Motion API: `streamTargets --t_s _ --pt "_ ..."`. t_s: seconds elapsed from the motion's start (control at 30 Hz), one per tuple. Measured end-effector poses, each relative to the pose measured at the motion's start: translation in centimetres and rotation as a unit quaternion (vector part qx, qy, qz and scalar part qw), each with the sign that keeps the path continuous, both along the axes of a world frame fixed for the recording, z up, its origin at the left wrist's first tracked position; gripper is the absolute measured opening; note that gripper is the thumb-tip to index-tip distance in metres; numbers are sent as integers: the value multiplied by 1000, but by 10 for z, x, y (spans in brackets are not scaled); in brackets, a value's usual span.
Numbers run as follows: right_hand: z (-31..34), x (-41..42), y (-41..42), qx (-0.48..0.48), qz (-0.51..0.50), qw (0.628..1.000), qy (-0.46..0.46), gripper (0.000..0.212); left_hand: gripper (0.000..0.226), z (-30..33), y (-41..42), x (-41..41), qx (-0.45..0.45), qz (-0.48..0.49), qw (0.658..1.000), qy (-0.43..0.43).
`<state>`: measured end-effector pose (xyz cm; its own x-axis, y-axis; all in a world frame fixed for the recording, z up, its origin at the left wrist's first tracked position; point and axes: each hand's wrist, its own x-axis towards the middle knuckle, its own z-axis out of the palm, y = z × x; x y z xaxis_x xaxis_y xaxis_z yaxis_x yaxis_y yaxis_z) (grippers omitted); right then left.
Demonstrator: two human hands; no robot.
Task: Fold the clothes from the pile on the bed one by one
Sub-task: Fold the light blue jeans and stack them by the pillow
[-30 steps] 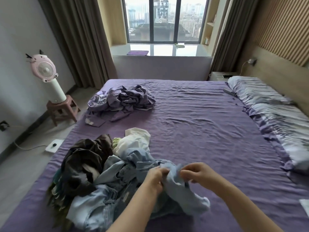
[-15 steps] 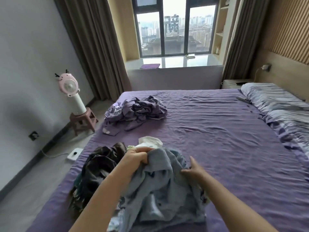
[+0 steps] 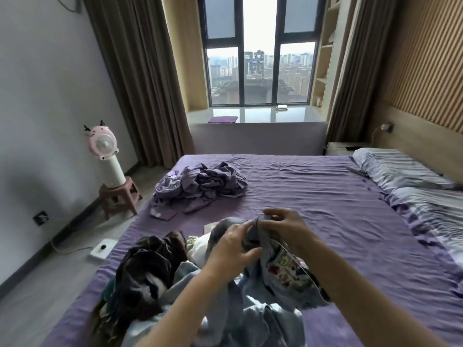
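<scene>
Pink plastic fan sits on a small brown stool by the wall. Next comes a crumpled purple sheet bundle on the purple bed. Near the front lies the pile of mixed clothes, with a dark brown garment on its left. A soft light blue shirt with a bright picture is lifted just above the pile. The left hand grips its bunched cloth. The right hand pinches its top edge, probably to find an end and open it out. Striped grey pillows rest far right.
</scene>
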<state>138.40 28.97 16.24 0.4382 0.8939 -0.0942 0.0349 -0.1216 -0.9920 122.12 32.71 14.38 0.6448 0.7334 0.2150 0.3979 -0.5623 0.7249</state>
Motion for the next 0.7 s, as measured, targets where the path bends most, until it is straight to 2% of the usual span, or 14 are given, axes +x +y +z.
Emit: streamTargets --t_s 0.07,0.13,0.17,0.2,0.27,0.33,0.4,0.5,0.57,0.63,0.7 --pt "25 -1 -6 55 27 995 80 32 72 6 -7 15 -53 0 995 -84" --pt "44 1 -15 89 72 985 133 34 57 12 -4 25 -75 39 984 -160" --pt "51 4 -18 98 89 983 126 37 47 16 -1 28 -93 34 978 -184" --pt "57 7 -21 105 97 986 91 38 37 22 3 30 -111 17 975 -193" --pt "64 20 -24 110 73 990 -47 30 21 31 13 31 -178 -28 957 -227" --pt "69 37 -24 85 46 976 -195 24 22 41 23 30 -273 -72 921 -268" --pt "70 46 -26 67 71 967 -234 29 24 54 32 28 -332 -125 888 -292" --pt "64 43 -27 75 132 980 -128 32 26 73 42 24 -361 -182 863 -304" --pt "59 36 -26 99 136 984 -62 25 24 86 49 22 -372 -197 856 -300" --pt "60 31 -25 102 109 987 -63 19 20 94 56 20 -367 -187 865 -287" --pt "64 29 -19 97 64 991 -69 24 19 94 64 20 -330 -144 893 -271"
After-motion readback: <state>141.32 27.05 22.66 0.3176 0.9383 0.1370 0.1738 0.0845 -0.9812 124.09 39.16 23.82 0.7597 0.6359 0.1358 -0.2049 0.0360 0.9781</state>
